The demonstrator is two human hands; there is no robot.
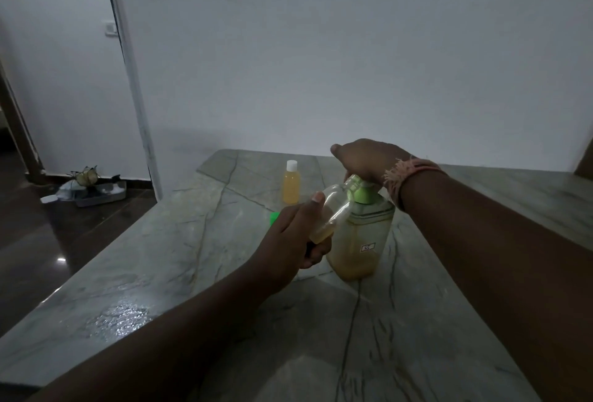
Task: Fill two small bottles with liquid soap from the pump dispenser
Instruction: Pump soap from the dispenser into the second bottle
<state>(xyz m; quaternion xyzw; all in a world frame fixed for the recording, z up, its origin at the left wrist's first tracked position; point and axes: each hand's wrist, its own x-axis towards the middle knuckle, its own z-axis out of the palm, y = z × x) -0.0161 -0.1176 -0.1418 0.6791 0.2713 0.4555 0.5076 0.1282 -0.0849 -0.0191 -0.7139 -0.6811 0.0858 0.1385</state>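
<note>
Pump dispenser [362, 234] upright, half-full amber soap, small bottle [333, 209] tilted at spout, capped bottle [291, 183] behind.

table [199, 241]: polished veined stone, showing a glossy wet-looking sheen at lower left | pump dispenser [361, 241]: looking like clear smooth plastic, green plastic collar | small bottle [291, 184]: translucent plastic, white cap | wristband [405, 173]: frayed pinkish thread | floor [35, 241]: dark, glossy, reflecting light

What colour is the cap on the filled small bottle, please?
White; the cap shows best in the head view.
</note>
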